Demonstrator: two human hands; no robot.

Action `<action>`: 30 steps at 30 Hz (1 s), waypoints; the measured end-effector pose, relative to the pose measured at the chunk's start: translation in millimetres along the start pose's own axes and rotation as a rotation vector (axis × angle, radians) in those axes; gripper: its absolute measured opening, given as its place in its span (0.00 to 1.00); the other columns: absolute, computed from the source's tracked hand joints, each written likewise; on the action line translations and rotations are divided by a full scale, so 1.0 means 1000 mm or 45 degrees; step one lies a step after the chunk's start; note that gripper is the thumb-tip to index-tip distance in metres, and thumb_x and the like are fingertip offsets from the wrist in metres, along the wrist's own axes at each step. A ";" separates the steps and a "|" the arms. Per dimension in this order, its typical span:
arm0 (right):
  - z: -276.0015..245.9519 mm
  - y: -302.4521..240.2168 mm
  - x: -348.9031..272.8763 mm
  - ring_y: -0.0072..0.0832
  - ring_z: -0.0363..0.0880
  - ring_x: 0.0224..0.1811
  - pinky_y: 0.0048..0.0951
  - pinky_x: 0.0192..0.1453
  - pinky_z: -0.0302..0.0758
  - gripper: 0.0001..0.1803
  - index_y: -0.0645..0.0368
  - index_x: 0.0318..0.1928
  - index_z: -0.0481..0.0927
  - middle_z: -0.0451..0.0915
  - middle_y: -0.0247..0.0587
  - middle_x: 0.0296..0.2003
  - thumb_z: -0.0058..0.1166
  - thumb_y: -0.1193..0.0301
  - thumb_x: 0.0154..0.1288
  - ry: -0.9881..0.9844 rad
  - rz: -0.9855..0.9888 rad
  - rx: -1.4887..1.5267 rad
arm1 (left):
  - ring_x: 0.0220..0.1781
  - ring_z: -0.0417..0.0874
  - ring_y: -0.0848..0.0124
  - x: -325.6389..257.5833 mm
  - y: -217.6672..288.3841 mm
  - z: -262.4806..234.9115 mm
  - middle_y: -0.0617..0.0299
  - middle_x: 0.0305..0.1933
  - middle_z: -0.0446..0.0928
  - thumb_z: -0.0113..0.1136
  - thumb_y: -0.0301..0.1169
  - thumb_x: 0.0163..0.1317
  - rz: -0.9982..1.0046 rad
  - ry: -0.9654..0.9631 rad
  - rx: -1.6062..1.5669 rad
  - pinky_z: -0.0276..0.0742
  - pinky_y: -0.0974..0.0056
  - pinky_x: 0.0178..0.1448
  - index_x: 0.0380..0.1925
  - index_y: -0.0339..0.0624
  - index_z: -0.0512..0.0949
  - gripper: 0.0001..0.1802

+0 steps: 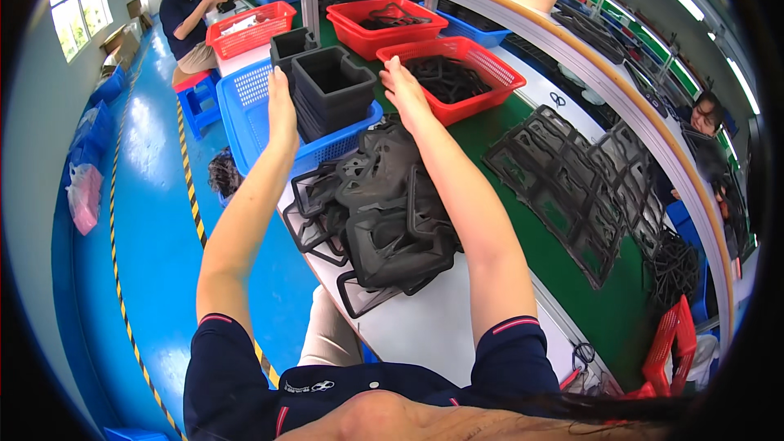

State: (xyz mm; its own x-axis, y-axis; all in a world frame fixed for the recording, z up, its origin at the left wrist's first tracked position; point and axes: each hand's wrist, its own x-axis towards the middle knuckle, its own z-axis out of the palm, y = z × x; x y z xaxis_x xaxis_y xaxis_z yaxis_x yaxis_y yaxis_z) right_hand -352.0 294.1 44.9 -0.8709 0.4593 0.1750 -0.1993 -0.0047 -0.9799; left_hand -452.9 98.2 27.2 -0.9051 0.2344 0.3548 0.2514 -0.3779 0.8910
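Note:
A stack of black, square, hollow rubber-like sleeves (335,94) stands in a blue plastic basket (245,118) ahead of me, with another black sleeve (292,42) behind it. My left hand (282,110) is at the left of the stack, its fingers stretched upward and together. To the right of the stack, my right hand (403,90) is open, close to a red basket's edge. Whether either palm touches the stack, I cannot tell. Nearer to me, between my forearms, lies a heap of black moulded frames with thin webbing (392,204).
Red baskets (498,73) (347,23) hold black pieces to the right and beyond. Flat black webbed sheets (563,188) cover part of the green surface (629,278). A curved-looking rail (653,114) runs along the right. A seated person (189,16) works at the far left.

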 end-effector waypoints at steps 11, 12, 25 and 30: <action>0.040 0.012 0.019 0.37 0.49 0.71 0.40 0.71 0.47 0.36 0.55 0.60 0.69 0.59 0.48 0.66 0.30 0.40 0.68 0.126 -0.034 -0.139 | 0.76 0.37 0.60 0.004 -0.017 0.054 0.49 0.74 0.39 0.32 0.60 0.66 -0.019 0.134 0.215 0.34 0.60 0.75 0.69 0.35 0.42 0.45; 0.039 0.013 0.021 0.37 0.49 0.71 0.40 0.71 0.46 0.36 0.55 0.60 0.69 0.59 0.48 0.66 0.30 0.40 0.68 0.130 -0.037 -0.132 | 0.76 0.37 0.60 0.004 -0.016 0.057 0.49 0.74 0.39 0.32 0.60 0.66 -0.016 0.137 0.235 0.33 0.60 0.75 0.69 0.35 0.42 0.45; 0.030 -0.014 0.004 0.39 0.65 0.62 0.34 0.65 0.58 0.40 0.69 0.57 0.68 0.70 0.53 0.56 0.29 0.42 0.69 0.215 -0.136 -0.295 | 0.76 0.38 0.67 -0.002 0.009 0.017 0.56 0.75 0.41 0.36 0.60 0.66 -0.116 0.137 -0.378 0.32 0.63 0.74 0.69 0.41 0.45 0.42; -0.013 -0.045 -0.042 0.38 0.50 0.71 0.36 0.72 0.47 0.43 0.69 0.65 0.57 0.57 0.57 0.66 0.34 0.42 0.68 0.424 -0.242 0.165 | 0.76 0.34 0.68 -0.056 0.033 0.003 0.57 0.75 0.38 0.33 0.52 0.70 0.232 0.080 -0.004 0.27 0.61 0.75 0.70 0.41 0.42 0.37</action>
State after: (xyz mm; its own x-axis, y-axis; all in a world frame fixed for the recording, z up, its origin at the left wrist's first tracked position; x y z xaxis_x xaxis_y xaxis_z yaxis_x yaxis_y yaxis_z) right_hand -300.3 286.8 80.7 -0.6240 0.7253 0.2907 -0.4167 0.0059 -0.9090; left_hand -392.6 75.0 37.1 -0.8643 0.1056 0.4918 0.4121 -0.4120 0.8127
